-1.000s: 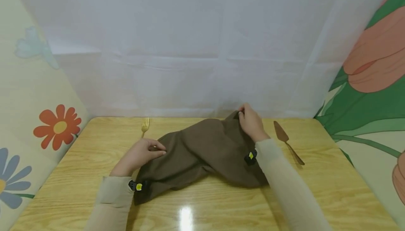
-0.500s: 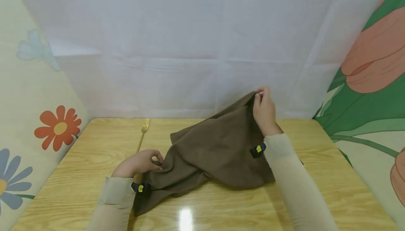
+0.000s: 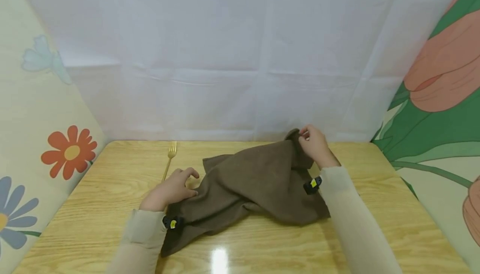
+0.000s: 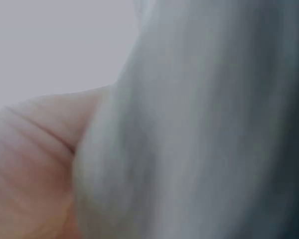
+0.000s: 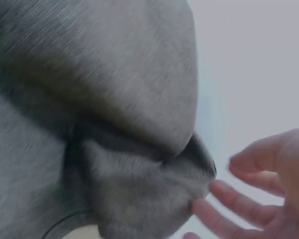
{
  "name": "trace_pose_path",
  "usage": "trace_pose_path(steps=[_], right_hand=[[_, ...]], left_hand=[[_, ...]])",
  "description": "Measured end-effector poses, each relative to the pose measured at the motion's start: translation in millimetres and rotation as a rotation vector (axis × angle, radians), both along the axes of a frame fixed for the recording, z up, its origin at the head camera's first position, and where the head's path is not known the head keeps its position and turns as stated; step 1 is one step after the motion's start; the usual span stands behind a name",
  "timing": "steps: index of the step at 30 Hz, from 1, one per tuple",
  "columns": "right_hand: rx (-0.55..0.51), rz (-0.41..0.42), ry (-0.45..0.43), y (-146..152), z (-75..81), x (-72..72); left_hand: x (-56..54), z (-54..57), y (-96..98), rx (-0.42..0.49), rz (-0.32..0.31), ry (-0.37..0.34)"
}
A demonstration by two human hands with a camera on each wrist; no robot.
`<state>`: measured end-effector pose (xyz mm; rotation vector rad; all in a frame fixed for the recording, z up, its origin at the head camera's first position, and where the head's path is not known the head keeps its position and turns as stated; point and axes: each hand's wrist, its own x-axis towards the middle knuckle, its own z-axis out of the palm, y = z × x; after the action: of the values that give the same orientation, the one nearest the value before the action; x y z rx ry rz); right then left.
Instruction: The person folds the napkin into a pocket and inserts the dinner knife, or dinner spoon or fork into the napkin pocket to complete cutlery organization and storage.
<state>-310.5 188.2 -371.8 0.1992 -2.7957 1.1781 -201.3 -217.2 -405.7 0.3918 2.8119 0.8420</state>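
Observation:
A crumpled brown cloth [image 3: 255,174] lies bunched across the middle of the table, its far right corner raised in a fold. My right hand [image 3: 316,144] is at that corner. In the right wrist view, its thumb and fingers [image 5: 239,201] are spread apart, with fingertips right at the edge of the cloth [image 5: 139,74]. At the cloth's left end is my left hand [image 3: 168,188], thumb and forefinger parted, thumb tip against the fabric. Blurred cloth [image 4: 189,124] fills much of the left wrist view, beside part of the left hand [image 4: 35,159].
A gold fork [image 3: 171,153] lies beyond the left hand, tines toward the back. The wooden table [image 3: 112,190] ends at a white backdrop [image 3: 217,49]. Flower-patterned panels [image 3: 71,151] flank both sides.
My right hand lifted the cloth's corner up and right, then came down and let it go. The left hand's fingers have spread. The brown cake server is now hidden behind the right arm.

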Motion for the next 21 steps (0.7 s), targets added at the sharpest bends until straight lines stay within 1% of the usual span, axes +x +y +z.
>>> trace_pose_path(steps=[2, 5, 8, 11, 13, 15, 18, 21], right_hand=[[0.016, 0.005, -0.041, 5, -4.4, 1.1], [0.016, -0.027, -0.099, 13, -9.8, 3.6], [0.045, -0.082, -0.167, 20, -14.6, 6.7], [0.093, -0.107, -0.256, 24, -20.5, 9.4], [0.118, -0.114, -0.301, 25, -24.3, 11.0], [0.119, -0.123, -0.322, 26, -28.3, 11.7], [0.078, -0.124, -0.308, 24, -32.2, 11.7], [0.004, -0.101, -0.307, 20, -35.4, 10.5]], left_hand=[[-5.1, -2.7, 3.5, 0.057, 0.011, 0.020], [-14.6, -8.7, 9.3, 0.114, 0.056, 0.034], [-23.3, -13.2, 16.2, 0.148, 0.130, 0.022], [-30.7, -17.1, 23.1, 0.163, 0.170, 0.025], [-34.3, -19.9, 28.3, 0.132, 0.157, 0.046], [-36.7, -23.2, 34.6, 0.080, 0.122, 0.066], [-39.1, -26.1, 44.5, -0.025, 0.071, 0.091], [-39.3, -26.4, 52.4, -0.110, 0.050, 0.098]])
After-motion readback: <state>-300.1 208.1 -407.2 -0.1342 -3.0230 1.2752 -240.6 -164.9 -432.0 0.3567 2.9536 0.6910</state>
